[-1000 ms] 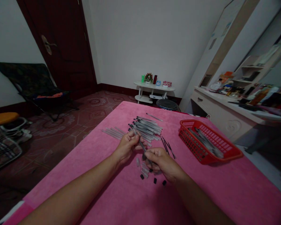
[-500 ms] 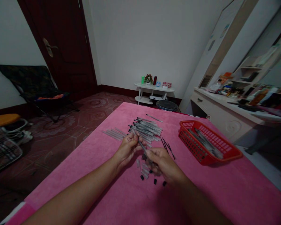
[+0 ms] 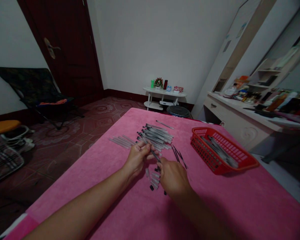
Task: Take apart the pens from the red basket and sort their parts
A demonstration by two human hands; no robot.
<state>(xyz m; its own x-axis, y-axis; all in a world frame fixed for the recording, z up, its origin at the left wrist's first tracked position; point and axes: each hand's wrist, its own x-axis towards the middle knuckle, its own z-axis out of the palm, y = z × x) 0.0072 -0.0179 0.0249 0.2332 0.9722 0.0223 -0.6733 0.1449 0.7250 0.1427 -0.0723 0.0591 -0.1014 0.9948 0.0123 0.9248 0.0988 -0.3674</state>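
Observation:
Between my two hands, a slim pen (image 3: 153, 154) slants down to the right. My left hand (image 3: 140, 155) pinches its upper part, while my right hand (image 3: 173, 175) closes on the lower end, where the fingers hide the tip. Just beyond lies a pile of clear pens with dark ends (image 3: 156, 135). Left of it rest several clear pen tubes (image 3: 121, 141). Thin dark refills (image 3: 178, 155) lie right of the pile. Near my right hand are clear pen caps (image 3: 155, 180) and small black plugs (image 3: 151, 188), some partly covered by that hand.
A red plastic basket (image 3: 221, 151) holding more pens stands on the right of the pink-covered table (image 3: 130, 210). One lone pen (image 3: 165, 124) lies toward the far edge. A dresser (image 3: 240, 120) stands to the right and a folding chair (image 3: 37, 88) to the left.
My right hand has turned over, its back now facing up, and covers some black plugs seen before. My left hand keeps its hold on the pen, nearly still.

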